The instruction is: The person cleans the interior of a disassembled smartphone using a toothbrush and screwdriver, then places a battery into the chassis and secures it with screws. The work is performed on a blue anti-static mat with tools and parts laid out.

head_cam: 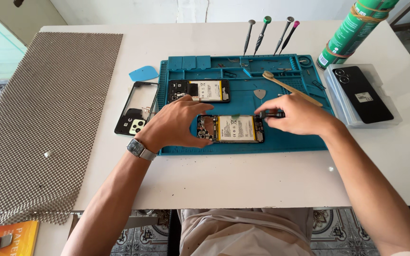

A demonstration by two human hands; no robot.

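On the white counter [243,180], left fingers [200,108] steadied the fragile open phone [231,128] by its edge while right fingers [281,106] pinched a small screwdriver [272,114].

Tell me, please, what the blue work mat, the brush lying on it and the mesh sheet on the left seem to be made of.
Blue work mat: probably silicone or soft rubber; matte, with moulded compartments.
Brush: seemingly bamboo or wood; pale tan, unpainted handle, light bristles.
Mesh sheet: likely foam-coated non-slip mesh; grey-brown, dull open grid, edges lying limp.
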